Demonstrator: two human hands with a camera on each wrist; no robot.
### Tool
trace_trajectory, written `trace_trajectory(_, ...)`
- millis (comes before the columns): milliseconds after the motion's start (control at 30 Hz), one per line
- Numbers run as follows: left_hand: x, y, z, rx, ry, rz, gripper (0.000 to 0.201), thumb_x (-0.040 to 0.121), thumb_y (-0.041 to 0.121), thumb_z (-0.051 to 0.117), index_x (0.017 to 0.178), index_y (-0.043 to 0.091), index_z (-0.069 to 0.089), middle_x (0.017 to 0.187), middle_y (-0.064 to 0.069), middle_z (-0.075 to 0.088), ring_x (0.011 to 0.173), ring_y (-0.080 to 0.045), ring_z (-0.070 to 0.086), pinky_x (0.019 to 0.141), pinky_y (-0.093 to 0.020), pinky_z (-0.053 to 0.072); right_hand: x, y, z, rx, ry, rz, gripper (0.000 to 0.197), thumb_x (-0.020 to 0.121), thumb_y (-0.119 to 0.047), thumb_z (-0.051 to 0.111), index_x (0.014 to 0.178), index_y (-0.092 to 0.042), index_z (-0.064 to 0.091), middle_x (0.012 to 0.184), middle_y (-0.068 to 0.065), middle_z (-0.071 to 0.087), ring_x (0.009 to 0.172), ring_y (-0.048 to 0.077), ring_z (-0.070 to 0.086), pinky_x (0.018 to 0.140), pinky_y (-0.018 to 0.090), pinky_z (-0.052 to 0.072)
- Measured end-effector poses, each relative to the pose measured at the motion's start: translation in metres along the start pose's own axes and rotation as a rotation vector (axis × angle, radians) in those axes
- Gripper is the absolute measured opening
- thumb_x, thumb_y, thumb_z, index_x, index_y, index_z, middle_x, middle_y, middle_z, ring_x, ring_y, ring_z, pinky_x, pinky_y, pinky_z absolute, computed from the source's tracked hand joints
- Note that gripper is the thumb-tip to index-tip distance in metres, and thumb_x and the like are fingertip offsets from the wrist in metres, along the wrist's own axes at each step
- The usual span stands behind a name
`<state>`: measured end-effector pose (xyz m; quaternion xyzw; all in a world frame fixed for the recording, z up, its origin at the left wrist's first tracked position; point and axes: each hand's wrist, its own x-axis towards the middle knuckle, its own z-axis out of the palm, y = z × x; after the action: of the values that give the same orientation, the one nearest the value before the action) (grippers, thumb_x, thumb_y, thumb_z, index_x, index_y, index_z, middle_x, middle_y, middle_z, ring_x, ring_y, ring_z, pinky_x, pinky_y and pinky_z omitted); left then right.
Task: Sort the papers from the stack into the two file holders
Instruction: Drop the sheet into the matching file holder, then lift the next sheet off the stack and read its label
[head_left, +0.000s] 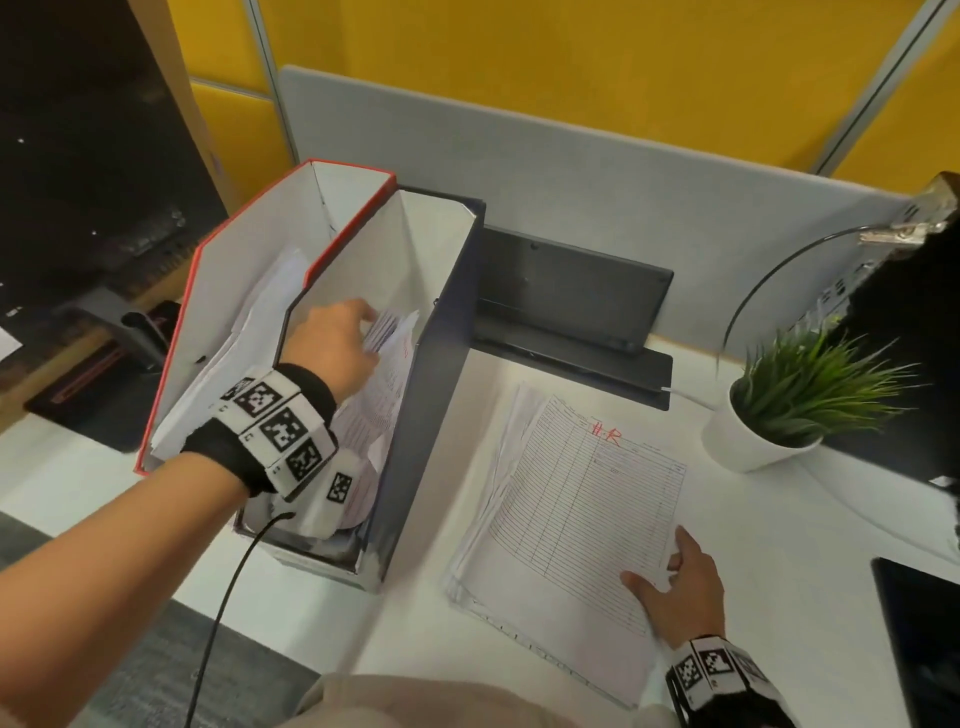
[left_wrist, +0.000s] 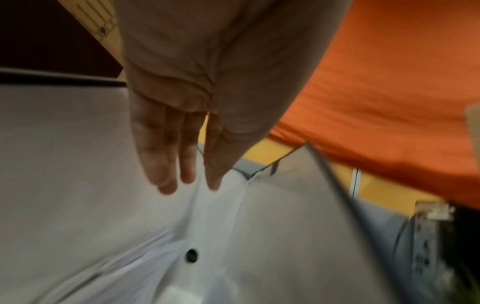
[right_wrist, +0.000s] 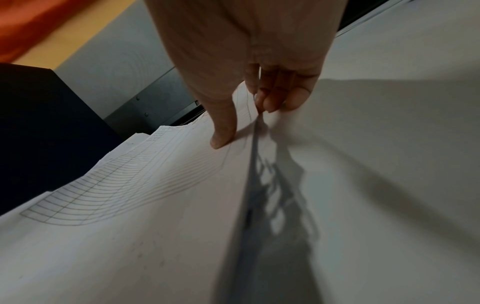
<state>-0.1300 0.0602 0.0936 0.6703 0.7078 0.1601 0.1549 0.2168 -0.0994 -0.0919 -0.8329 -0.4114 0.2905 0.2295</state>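
Observation:
A stack of ruled forms (head_left: 571, 509) lies on the white desk, its top sheet (right_wrist: 155, 185) marked in red. My right hand (head_left: 670, 577) is at the stack's near right edge. Its thumb (right_wrist: 223, 131) presses on the top sheet, and the curled fingers (right_wrist: 275, 100) pinch that sheet's edge from below. Left of the stack, a red file holder (head_left: 234, 291) and a dark file holder (head_left: 431, 415) stand side by side, both with papers in them. My left hand (head_left: 371, 327) reaches into the dark holder, its straight fingers (left_wrist: 187, 176) touching the papers (head_left: 389, 364) there.
A potted plant (head_left: 789, 405) stands at the right, with a dark desk box (head_left: 571, 306) behind the stack against the grey partition (head_left: 623, 156). A dark tablet (head_left: 919, 623) lies at the right edge. A black cable (head_left: 223, 597) hangs from my left wrist.

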Motion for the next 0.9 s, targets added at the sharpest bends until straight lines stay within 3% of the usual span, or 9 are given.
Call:
trace_trajectory(100,-0.004,0.027,-0.012,-0.235,0.196,0.157,0.026,0.087,0.017,0.061,0.113,0.016,0.059,0.099,-0.002,0.063,0.082,-0.015,0.058,0.077,-0.025,0.049,0.003,0.0,0.0,0.002,-0.003,0.013,0.096,0.067,-0.023,0.083,0.144,-0.007,0.029,0.121,0.017,0.05,0.113,0.03,0.048,0.102,0.044,0.039)
trace_trajectory(200,-0.017,0.064,-0.008,-0.459,0.292,0.316,0.015,0.088,0.014,0.057,0.1,0.02,0.063,0.09,0.006,0.063,0.075,-0.006,0.058,0.067,-0.012,0.046,0.002,0.001,0.002,0.022,-0.01,0.013,0.098,0.065,-0.023,0.084,0.144,-0.007,0.029,0.122,0.018,0.049,0.113,0.03,0.048,0.102,0.043,0.039)
trace_trajectory(300,-0.034,0.095,0.018,-0.558,0.229,0.444,0.016,0.087,0.012,0.056,0.096,0.022,0.065,0.087,0.009,0.063,0.075,-0.003,0.06,0.067,-0.011,0.048,0.002,0.001,0.001,0.023,-0.009,0.006,0.099,0.065,-0.025,0.084,0.144,-0.009,0.028,0.123,0.017,0.049,0.114,0.029,0.048,0.103,0.042,0.038)
trace_trajectory(367,-0.042,0.107,0.047,-0.53,0.144,0.465,0.015,0.086,0.013,0.057,0.095,0.022,0.066,0.086,0.009,0.063,0.075,-0.004,0.059,0.068,-0.017,0.049,0.003,0.002,0.001,0.011,-0.02,0.006,0.099,0.066,-0.028,0.083,0.145,-0.012,0.026,0.125,0.015,0.047,0.116,0.028,0.046,0.105,0.041,0.037)
trace_trajectory(500,-0.045,0.1,0.111,-0.303,-0.135,0.307,0.02,0.089,0.014,0.054,0.105,0.017,0.065,0.097,0.0,0.067,0.078,-0.011,0.057,0.071,-0.022,0.044,0.004,0.002,0.001,0.001,-0.05,0.012,0.099,0.067,-0.03,0.082,0.146,-0.014,0.024,0.127,0.013,0.045,0.121,0.026,0.043,0.107,0.04,0.035)
trace_trajectory(600,-0.044,0.083,0.148,-0.098,-0.371,0.106,0.027,0.093,0.019,0.052,0.114,0.005,0.06,0.111,-0.012,0.064,0.097,-0.024,0.06,0.081,-0.029,0.045,0.005,0.001,0.001,-0.013,-0.063,0.028,0.099,0.067,-0.03,0.082,0.146,-0.016,0.024,0.127,0.013,0.045,0.122,0.026,0.042,0.108,0.041,0.035)
trace_trajectory(667,-0.043,0.074,0.163,-0.043,-0.475,0.004,0.028,0.094,0.024,0.052,0.1,-0.002,0.061,0.094,-0.015,0.063,0.088,-0.028,0.06,0.075,-0.032,0.045,0.006,0.0,-0.001,-0.059,-0.078,0.032,0.098,0.067,-0.032,0.082,0.146,-0.017,0.025,0.126,0.012,0.044,0.122,0.026,0.042,0.108,0.041,0.036)
trace_trajectory(800,-0.039,0.067,0.174,-0.105,-0.457,-0.133,0.033,0.085,0.034,0.065,0.065,0.012,0.05,0.066,-0.002,0.049,0.06,-0.018,0.05,0.06,-0.027,0.042,0.006,-0.005,-0.004,-0.144,-0.109,0.035,0.099,0.067,-0.035,0.082,0.146,-0.018,0.025,0.129,0.011,0.041,0.125,0.025,0.038,0.108,0.04,0.035)
trace_trajectory(900,-0.038,0.068,0.173,-0.159,-0.415,-0.214,0.033,0.074,0.038,0.076,0.064,0.011,0.059,0.063,-0.005,0.057,0.056,-0.018,0.052,0.05,-0.022,0.041,0.004,-0.008,-0.007,-0.229,-0.121,0.012,0.099,0.068,-0.036,0.081,0.146,-0.017,0.023,0.135,0.008,0.033,0.129,0.024,0.029,0.11,0.035,0.03)
